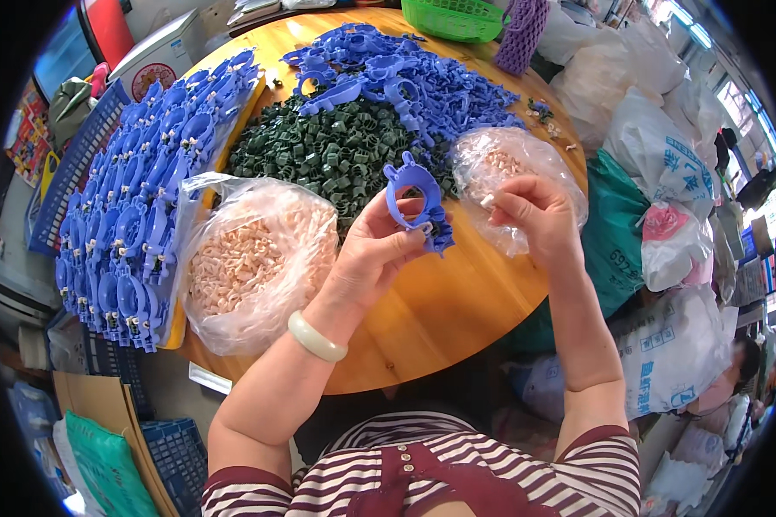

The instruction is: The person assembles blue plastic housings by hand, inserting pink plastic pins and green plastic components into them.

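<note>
Just above the middle of the frame, a blue plastic clip [416, 200] is held upright over the round wooden table [457, 302]. It is a ring-shaped loop with two small ears at its top and a toothed, blocky foot at its lower right. The left hand [379, 246] holds it, thumb and fingers closed around its lower edge. To the right, the right hand [530, 211] has its fingertips drawn together on a small pale piece [488, 201], too small to make out in detail.

By the look of it, this is the fitting step: a small insert is about to go into the clip. The next move would call for bringing the pinched piece across to the clip's foot and lining it up with its seat (a fine alignment, since the piece is tiny against the clip).

Behind the right hand lies a clear bag of pale pieces [509, 164], and a larger clear bag [250, 258] of the same sits at centre left. Beyond the clip, a heap of dark green parts [336, 151] fills the upper middle, with loose blue clips [405, 77] piled above it. Rows of blue clips [147, 198] run down the left side. A green basket [453, 17] sits at the top edge.
</note>
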The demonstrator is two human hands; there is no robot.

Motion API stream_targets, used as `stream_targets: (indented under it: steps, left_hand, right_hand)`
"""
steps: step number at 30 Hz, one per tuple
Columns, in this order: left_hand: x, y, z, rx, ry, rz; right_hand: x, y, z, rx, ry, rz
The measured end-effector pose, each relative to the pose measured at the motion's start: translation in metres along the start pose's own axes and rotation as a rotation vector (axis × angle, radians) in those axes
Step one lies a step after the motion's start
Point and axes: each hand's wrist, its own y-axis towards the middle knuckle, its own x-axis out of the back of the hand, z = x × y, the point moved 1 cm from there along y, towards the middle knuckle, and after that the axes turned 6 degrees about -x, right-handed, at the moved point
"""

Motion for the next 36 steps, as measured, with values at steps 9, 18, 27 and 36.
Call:
stream_targets:
  steps: [9, 18, 27, 36]
  left_hand:
    - [-0.003, -0.003, 0.003, -0.050, 0.001, 0.060]
    - [0.001, -0.007, 0.010, -0.101, 0.035, 0.052]
    - [-0.009, -0.009, 0.006, -0.145, 0.196, 0.066]
    - [-0.003, -0.007, 0.002, -0.012, 0.079, 0.063]
  right_hand:
    - [-0.049, -0.014, 0.011, 0.399, -0.354, -0.045]
    - [-0.062, -0.022, -0.005, 0.503, -0.557, -0.135]
    - [-0.065, -0.026, -0.009, 0.335, -0.432, -0.138]
    - [-0.056, -0.024, -0.001, 0.217, -0.311, -0.072]
